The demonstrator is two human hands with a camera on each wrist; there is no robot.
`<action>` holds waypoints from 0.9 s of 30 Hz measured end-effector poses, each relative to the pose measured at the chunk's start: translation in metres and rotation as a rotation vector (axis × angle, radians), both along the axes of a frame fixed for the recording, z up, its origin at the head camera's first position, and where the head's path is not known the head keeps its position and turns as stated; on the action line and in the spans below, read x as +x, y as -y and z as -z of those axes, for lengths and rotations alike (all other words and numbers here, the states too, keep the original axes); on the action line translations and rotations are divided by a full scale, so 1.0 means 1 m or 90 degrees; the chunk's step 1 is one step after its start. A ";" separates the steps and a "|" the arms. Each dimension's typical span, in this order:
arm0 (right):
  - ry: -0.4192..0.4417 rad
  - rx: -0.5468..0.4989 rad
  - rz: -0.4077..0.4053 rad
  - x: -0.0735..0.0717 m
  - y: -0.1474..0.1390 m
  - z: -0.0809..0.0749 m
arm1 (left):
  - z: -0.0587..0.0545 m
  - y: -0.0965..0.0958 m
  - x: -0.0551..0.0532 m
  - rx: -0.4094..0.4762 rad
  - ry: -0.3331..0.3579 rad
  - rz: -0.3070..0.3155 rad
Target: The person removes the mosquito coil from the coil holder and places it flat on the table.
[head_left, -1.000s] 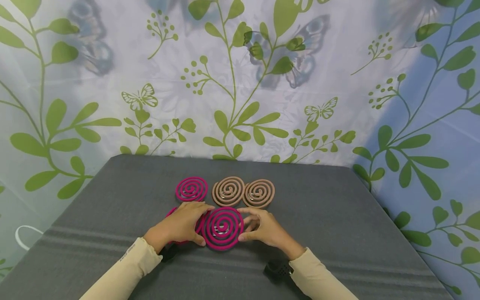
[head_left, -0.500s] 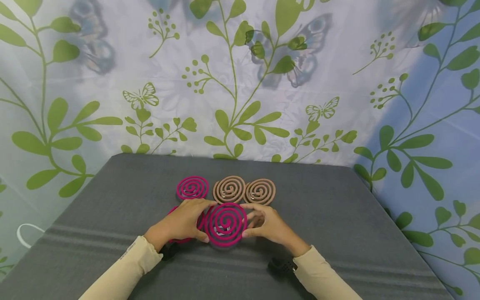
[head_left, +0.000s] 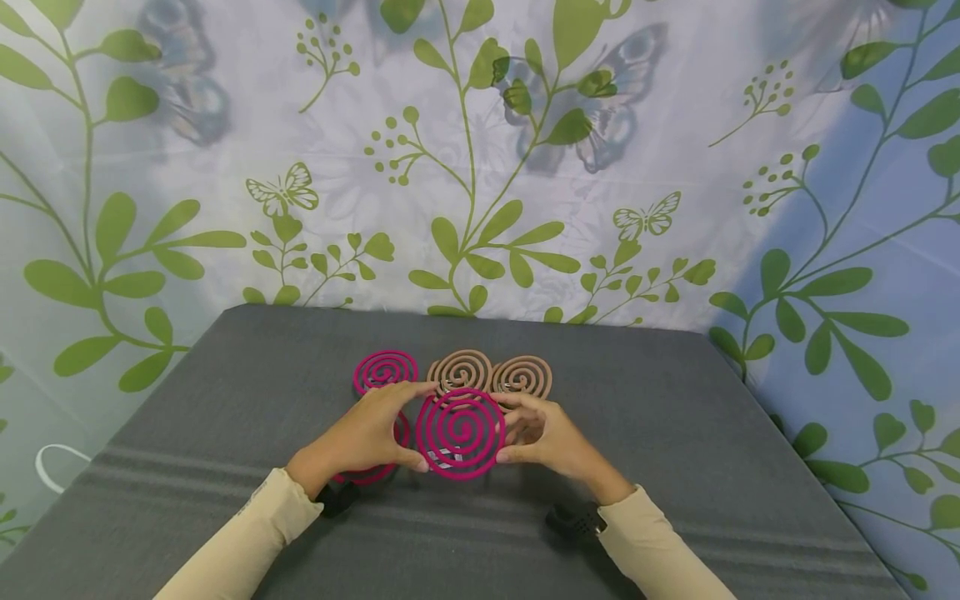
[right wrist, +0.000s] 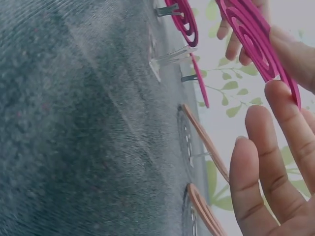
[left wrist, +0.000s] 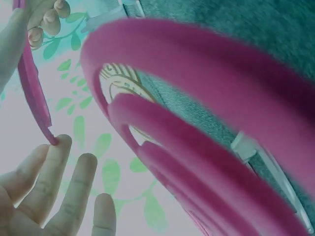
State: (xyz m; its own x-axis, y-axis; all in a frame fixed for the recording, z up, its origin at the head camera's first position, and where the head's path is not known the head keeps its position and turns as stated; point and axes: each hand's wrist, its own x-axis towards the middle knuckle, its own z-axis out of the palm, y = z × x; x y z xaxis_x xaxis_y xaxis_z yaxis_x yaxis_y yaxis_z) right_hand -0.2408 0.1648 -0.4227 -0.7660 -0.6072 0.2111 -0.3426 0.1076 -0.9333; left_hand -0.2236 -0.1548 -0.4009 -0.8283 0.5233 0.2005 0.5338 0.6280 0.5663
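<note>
Both hands hold a pink spiral mosquito coil point(head_left: 462, 431) by its opposite edges, raised above the table and tilted to face the head camera. My left hand point(head_left: 363, 429) pinches the left edge between thumb and fingers. The right edge is pinched by my right hand point(head_left: 547, 437), its other fingers spread, as the right wrist view shows. Beneath the coil, a small metal stand point(right wrist: 170, 58) sits bare on the table. Another pink coil point(head_left: 369, 477) lies partly hidden under my left hand. A third pink coil point(head_left: 384, 371) rests farther back.
Two tan mosquito coils, a left one point(head_left: 460, 371) and a right one point(head_left: 522, 377), sit side by side behind the hands. Everything stands on a grey cloth-covered table point(head_left: 675, 433). A leaf-patterned curtain point(head_left: 480, 192) hangs at the back and sides.
The held pink coil has risen off its metal stand, moving up and slightly right with both hands, and now tilts more toward the head camera. The other coils have stayed put.
</note>
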 end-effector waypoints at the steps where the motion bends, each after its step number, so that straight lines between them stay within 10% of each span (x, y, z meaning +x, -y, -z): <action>1: 0.001 -0.007 -0.001 0.000 -0.001 -0.001 | 0.000 0.000 0.000 0.010 0.001 0.002; 14: 0.003 -0.073 -0.017 -0.001 -0.013 -0.010 | -0.005 -0.003 0.005 0.182 0.037 0.031; 27: 0.030 -0.102 -0.035 -0.001 -0.025 -0.011 | -0.008 -0.013 0.009 0.208 0.075 0.060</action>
State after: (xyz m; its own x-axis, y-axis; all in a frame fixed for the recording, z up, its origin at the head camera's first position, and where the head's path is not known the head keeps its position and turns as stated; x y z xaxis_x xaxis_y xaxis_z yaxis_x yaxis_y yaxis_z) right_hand -0.2420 0.1895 -0.4112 -0.7443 -0.6098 0.2725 -0.2989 -0.0609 -0.9524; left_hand -0.2145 -0.1420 -0.3929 -0.8063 0.5231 0.2760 0.5004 0.3545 0.7899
